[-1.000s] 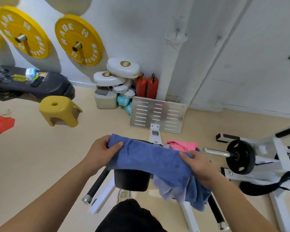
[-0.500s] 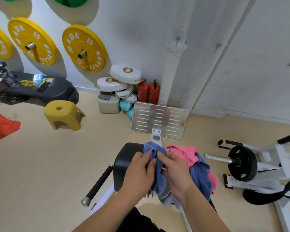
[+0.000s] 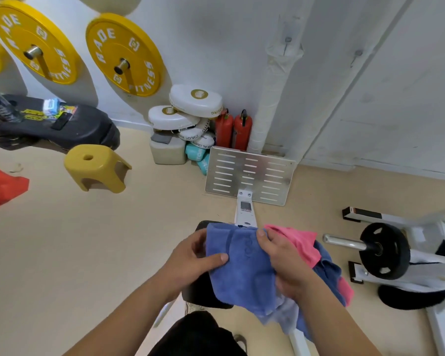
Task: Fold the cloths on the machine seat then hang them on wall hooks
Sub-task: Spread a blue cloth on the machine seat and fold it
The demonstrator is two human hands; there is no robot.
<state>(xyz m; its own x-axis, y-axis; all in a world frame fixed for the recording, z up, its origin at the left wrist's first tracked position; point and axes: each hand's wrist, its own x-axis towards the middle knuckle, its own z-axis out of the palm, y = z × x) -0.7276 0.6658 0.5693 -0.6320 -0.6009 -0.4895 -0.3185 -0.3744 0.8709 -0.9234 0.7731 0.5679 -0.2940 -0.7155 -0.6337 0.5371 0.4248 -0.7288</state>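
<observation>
Left hand and right hand each pinch a side of the blue cloth, stretched crosswise between them over the seat

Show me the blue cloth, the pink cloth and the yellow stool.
blue cloth [image 3: 243,272], head view, middle of its folded panel.
pink cloth [image 3: 299,240], head view, its bunched upper part.
yellow stool [image 3: 102,161], head view, seat top beside the hole.

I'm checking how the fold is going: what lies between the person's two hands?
In the head view, the blue cloth spans the gap between left hand and right hand, both holding it over the black seat.
</observation>
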